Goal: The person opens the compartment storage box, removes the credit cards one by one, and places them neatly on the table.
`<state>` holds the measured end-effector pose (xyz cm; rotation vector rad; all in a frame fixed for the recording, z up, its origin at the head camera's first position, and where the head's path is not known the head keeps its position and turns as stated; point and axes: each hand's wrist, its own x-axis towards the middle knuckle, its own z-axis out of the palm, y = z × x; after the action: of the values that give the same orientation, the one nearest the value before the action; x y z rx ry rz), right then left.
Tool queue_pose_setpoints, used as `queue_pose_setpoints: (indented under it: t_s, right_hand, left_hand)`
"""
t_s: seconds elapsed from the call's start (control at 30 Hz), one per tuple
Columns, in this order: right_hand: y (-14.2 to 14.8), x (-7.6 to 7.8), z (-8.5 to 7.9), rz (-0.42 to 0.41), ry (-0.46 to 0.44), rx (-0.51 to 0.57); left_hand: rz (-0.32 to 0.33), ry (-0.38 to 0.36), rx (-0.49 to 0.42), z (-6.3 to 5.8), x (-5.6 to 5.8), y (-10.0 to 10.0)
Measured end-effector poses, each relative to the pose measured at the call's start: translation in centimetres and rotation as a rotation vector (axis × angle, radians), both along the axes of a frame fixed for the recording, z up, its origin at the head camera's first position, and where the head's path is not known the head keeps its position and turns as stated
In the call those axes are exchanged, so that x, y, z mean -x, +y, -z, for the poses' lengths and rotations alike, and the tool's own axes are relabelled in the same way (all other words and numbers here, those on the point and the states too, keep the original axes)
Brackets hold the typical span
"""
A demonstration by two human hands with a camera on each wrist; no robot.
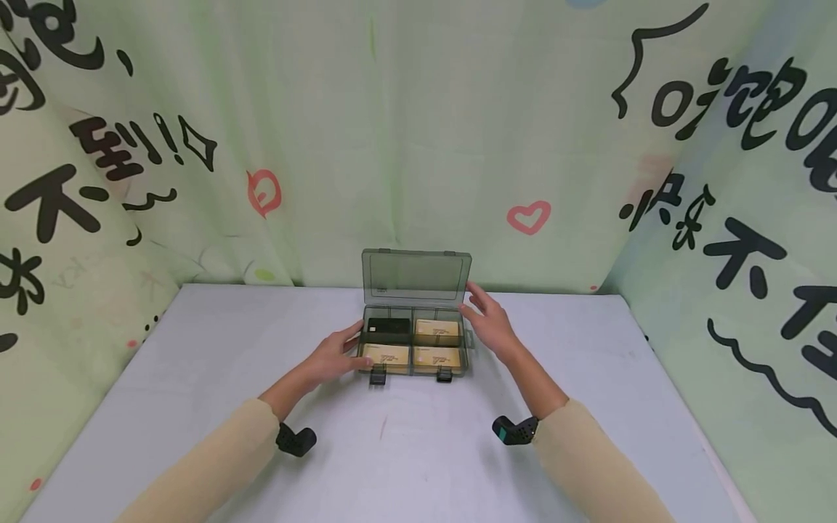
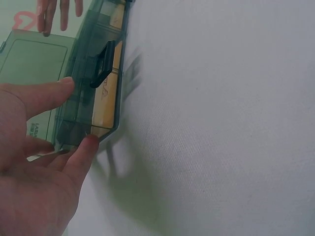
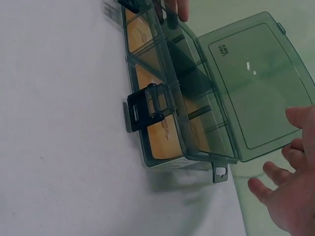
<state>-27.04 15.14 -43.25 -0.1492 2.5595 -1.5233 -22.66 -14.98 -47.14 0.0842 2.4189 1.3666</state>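
A compartment box [image 3: 224, 135] is showing smooth, see-through grey-green plastic, and its raised lid [image 1: 415, 280] is looking glossy, catching small bright glints. Along the box's front, dark latches [image 1: 444, 374] are looking like smooth plastic. Inside the box, tan packets [image 1: 386, 354] are looking like printed card. Beneath the box, the surface [image 1: 405, 450] is showing white cloth with a fine woven grain. Behind the box, a printed curtain [image 1: 405, 145] is hanging in soft, matt cloth folds.
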Motion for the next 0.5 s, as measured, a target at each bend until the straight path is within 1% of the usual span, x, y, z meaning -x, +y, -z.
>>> queue_pose_setpoints:
  t_s: [0.5]
  right_hand:
    - [-0.1, 1.3, 1.8, -0.009, -0.032, -0.004]
  left_hand:
    - [0.001, -0.001, -0.013, 0.1, -0.1, -0.1]
